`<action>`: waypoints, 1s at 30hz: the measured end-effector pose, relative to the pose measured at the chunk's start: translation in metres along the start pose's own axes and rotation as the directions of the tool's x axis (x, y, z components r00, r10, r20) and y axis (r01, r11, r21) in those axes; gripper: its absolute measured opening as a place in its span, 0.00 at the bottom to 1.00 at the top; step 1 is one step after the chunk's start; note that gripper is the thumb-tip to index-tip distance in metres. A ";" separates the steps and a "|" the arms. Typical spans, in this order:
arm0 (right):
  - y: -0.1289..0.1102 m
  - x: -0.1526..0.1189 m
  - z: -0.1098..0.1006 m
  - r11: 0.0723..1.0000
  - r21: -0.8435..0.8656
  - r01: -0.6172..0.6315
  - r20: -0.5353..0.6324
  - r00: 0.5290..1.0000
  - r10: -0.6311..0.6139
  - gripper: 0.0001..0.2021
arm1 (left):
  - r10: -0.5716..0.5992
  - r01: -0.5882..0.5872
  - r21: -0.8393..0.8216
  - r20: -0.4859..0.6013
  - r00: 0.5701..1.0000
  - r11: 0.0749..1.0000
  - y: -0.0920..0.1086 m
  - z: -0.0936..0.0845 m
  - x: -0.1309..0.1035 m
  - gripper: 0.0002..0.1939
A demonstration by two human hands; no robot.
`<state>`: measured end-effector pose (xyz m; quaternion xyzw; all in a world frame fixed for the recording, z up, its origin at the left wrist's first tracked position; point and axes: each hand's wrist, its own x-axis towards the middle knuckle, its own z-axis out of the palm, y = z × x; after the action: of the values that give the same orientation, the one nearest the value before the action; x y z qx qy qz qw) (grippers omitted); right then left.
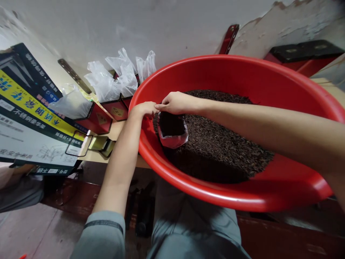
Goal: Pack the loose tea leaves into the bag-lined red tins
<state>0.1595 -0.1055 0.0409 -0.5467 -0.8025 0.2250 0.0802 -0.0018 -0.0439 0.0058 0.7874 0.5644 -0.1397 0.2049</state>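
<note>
A large red plastic basin (242,66) holds loose dark dried leaves (223,140) that look like tea. Inside it at the left sits a small box lined with clear plastic (174,141), its mouth facing me and its inside dark. My right hand (176,102) is closed at the box's far edge, thumb pointing left. Beside it, over the basin's left rim, my left hand (147,108) has its fingers curled down at the box's corner. The fingertips of both hands meet there; what the left fingers grip is hidden.
Several red boxes (101,118) with clear plastic bags (102,81) sticking up stand left of the basin. Near them lie a gold-coloured lid (98,143) and a printed carton (35,118). Dark-topped boxes (307,50) stand behind right, by the wall.
</note>
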 end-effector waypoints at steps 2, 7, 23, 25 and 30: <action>0.001 0.002 -0.003 1.000 0.011 0.004 -0.013 1.000 -0.004 0.22 | 0.006 -0.008 -0.051 -0.040 0.999 0.999 -0.002 0.002 0.001 0.19; 0.006 -0.005 -0.018 0.986 0.167 0.003 -0.050 0.999 0.005 0.24 | -0.031 0.023 -0.051 -0.167 0.985 0.998 0.000 0.003 -0.002 0.15; 0.181 -0.067 0.042 0.826 -0.268 -0.496 0.170 0.820 0.547 0.40 | 0.179 -0.156 0.091 -0.360 0.916 0.984 0.090 0.045 -0.038 0.31; 0.172 -0.066 0.041 0.828 -0.249 -0.503 0.174 0.817 0.549 0.43 | 0.172 -0.128 0.136 -0.397 0.902 0.982 0.091 0.052 -0.044 0.32; 0.162 -0.067 0.036 0.837 -0.231 -0.497 0.179 0.823 0.538 0.47 | 0.027 0.027 0.120 -0.422 0.906 0.992 0.094 0.058 -0.043 0.35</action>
<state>0.3083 -0.1278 -0.0558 -0.7184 -0.6435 0.2309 -0.1286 0.0737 -0.1337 -0.0098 0.8100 0.5857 -0.0003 0.0290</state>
